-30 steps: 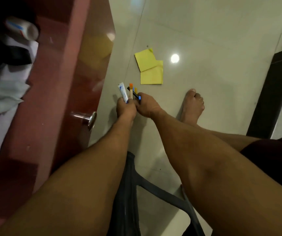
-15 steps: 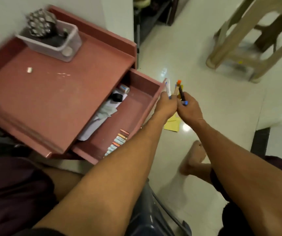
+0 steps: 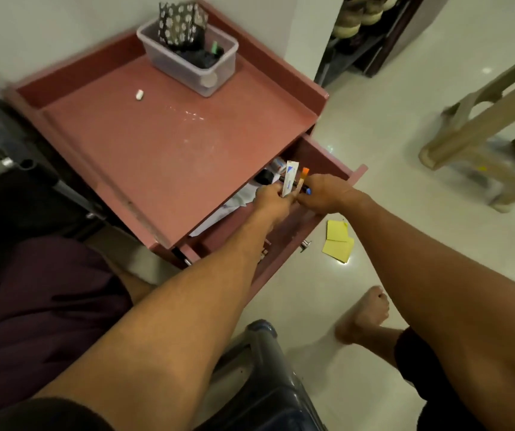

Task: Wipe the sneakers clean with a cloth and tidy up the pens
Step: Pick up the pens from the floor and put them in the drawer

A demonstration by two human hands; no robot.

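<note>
Above the open drawer (image 3: 321,157) the left hand (image 3: 273,199) grips an upright white-and-blue packet (image 3: 290,178). The right hand (image 3: 327,194), touching the left, holds pens (image 3: 304,183), one of them orange-capped. Papers (image 3: 234,200) lie inside the drawer. Behind the drawer, a clear plastic tub (image 3: 187,62) stands on the pink worktop (image 3: 163,150). Yellow notes (image 3: 338,241) lie on the floor (image 3: 390,135) beside the drawer's front.

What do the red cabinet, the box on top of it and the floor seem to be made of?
Cabinet: probably painted or laminated wood board with a matt, dusty red finish; the flat panels, raised edge strips and scuff marks suggest it.
Box: translucent plastic, slightly frosted; its contents show through the wall.
Floor: likely glazed tile or polished stone, pale and glossy; it shows bright lamp reflections.
</note>
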